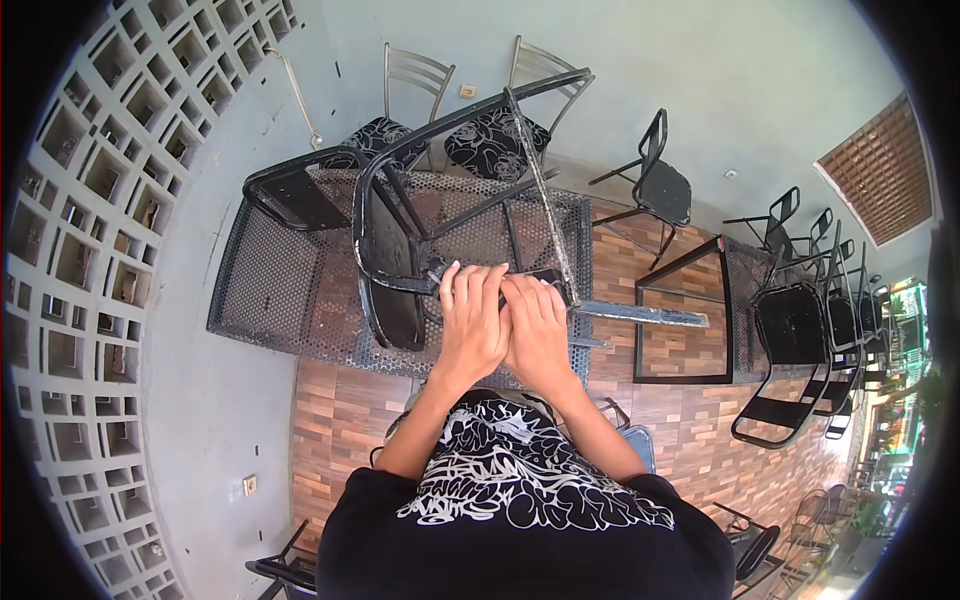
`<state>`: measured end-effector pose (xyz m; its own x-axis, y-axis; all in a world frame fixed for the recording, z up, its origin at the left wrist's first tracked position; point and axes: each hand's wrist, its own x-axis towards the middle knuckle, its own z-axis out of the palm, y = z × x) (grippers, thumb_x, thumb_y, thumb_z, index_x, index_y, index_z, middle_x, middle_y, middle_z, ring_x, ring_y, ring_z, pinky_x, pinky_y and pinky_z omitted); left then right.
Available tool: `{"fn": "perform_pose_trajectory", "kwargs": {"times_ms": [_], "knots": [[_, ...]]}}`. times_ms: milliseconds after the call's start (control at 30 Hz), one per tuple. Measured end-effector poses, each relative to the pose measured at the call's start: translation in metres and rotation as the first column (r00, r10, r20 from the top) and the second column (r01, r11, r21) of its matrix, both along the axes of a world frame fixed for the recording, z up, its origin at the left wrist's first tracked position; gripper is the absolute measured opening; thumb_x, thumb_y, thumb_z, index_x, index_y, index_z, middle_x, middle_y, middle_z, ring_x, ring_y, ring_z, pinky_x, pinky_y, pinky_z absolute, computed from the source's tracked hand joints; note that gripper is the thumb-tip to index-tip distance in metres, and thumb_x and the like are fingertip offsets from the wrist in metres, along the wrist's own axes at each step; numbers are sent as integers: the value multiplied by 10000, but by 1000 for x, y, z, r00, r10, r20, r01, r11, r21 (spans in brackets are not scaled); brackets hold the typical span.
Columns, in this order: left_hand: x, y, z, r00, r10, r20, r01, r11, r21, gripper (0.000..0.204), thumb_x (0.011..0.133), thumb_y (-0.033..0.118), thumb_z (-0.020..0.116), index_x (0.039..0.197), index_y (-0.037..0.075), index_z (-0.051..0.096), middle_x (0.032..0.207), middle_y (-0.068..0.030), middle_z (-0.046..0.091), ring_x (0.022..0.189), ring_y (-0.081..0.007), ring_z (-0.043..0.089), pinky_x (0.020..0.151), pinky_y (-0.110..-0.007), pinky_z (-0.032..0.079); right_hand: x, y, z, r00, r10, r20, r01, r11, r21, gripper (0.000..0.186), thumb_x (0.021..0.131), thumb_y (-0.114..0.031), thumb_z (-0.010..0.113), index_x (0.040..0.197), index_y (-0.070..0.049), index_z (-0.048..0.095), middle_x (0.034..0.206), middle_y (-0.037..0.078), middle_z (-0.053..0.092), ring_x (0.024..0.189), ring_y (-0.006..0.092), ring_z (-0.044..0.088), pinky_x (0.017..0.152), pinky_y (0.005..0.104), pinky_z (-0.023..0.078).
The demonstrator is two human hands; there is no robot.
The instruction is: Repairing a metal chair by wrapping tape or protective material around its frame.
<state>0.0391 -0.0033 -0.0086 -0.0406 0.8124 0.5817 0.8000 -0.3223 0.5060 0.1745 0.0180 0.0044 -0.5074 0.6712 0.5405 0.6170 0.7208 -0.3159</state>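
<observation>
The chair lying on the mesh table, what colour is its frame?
Black, with worn, scuffed paint: the chair frame shows best in the head view, on the mesh table.

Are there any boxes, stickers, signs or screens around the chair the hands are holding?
No packages, signs or screens show.
Small pale square plate: on the grey wall behind the chairs, maybe a socket or tag; too small to tell.
Another small square plate: low on the grey wall at the left, pale with a darker middle.
Both hands, left hand and right hand, grip the black metal chair lying on the mesh table; no label shows on it.
</observation>
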Motion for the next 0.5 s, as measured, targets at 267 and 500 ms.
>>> {"fn": "perform_pose_trajectory", "kwargs": {"times_ms": [267,500], "knots": [[-18,2,3,994,-105,11,105,994,-16,554,961,205,657,1457,-16,546,1285,-184,627,1264,-364,571,1223,-566,331,-11,-4,-4,996,-76,-42,77,997,29,521,935,-84,630,1442,8,547,1395,178,607,1349,347,557,1206,518,335],[-43,4,5,983,-182,4,182,983,3,570,942,178,695,1454,-23,547,1238,-181,636,1206,-367,596,1186,-547,390,-34,-9,-9,989,-140,-58,142,990,29,507,939,-71,607,1437,-12,539,1386,160,606,1347,335,553,1215,527,291]]}}
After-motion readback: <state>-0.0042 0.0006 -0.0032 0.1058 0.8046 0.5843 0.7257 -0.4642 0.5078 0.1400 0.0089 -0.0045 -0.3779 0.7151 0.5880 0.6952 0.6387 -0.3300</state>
